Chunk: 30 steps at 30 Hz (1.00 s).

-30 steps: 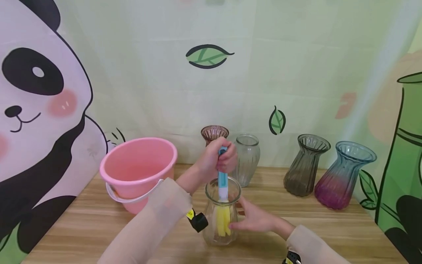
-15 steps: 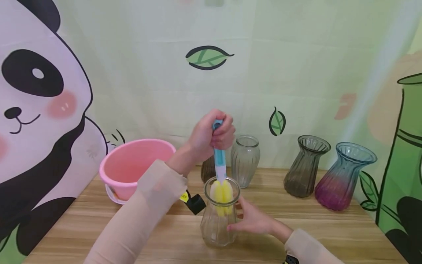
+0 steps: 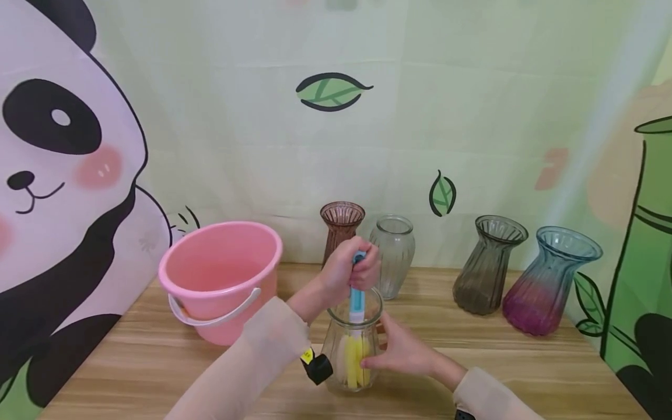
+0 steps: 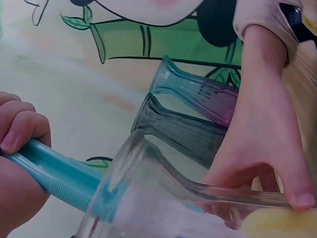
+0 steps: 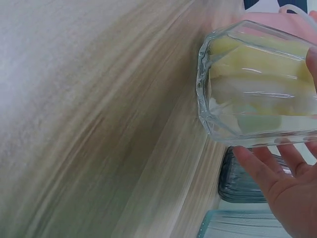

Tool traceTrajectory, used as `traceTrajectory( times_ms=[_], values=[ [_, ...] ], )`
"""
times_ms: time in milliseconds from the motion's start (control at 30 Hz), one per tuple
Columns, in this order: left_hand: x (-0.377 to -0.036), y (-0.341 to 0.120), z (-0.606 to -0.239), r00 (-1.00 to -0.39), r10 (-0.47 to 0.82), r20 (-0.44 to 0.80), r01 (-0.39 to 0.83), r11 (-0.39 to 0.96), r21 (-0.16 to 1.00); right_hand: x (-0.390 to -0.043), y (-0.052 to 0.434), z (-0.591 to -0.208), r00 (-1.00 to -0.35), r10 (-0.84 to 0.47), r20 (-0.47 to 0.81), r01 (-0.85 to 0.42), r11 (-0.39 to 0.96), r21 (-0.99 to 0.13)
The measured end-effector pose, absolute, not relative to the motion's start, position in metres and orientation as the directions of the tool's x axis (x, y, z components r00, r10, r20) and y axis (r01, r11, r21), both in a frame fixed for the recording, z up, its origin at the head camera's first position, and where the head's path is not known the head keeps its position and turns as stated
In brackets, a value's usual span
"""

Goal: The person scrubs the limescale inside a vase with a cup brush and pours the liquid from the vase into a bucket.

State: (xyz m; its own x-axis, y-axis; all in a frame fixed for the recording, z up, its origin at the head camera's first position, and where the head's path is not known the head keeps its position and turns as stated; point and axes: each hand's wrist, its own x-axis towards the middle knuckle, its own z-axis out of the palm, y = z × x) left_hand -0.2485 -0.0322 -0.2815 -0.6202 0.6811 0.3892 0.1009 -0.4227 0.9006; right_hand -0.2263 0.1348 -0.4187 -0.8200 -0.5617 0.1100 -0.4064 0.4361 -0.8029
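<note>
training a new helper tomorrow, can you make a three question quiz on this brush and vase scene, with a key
1. Which hand grips the blue brush handle?
2. True or false: the yellow brush head is outside the clear vase that the right hand holds.
3. In the head view, the rightmost vase is: a) green and orange, b) blue and purple, c) plain white.

Key: 1. The left hand. 2. False; it is inside. 3. b.

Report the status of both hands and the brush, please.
Left hand grips blue-handled sponge brush; right hand holds clear glass vase; yellow sponge head deep inside; nothing visibly blocking.
</note>
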Motion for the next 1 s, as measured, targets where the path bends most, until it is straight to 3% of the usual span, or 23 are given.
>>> traceTrajectory(
  times_ms=[367,733,1000],
  values=[
    [-0.250,-0.032,-0.288,-0.595,0.680,0.429,0.124,-0.450,0.885,-0.234,0.143,-0.410,-0.694,-0.718,0.058,-0.456,0.375,-0.807],
    [-0.246,-0.038,-0.284,-0.605,0.675,0.422,0.095,-0.465,0.880,-0.234,0.141,-0.415,-0.708,-0.699,0.098,-0.458,0.349,-0.818],
    [-0.241,-0.042,-0.255,-0.637,0.651,0.412,0.114,-0.450,0.886,-0.232,0.138,-0.421,-0.731,-0.670,0.129,-0.474,0.362,-0.803]
  ],
)
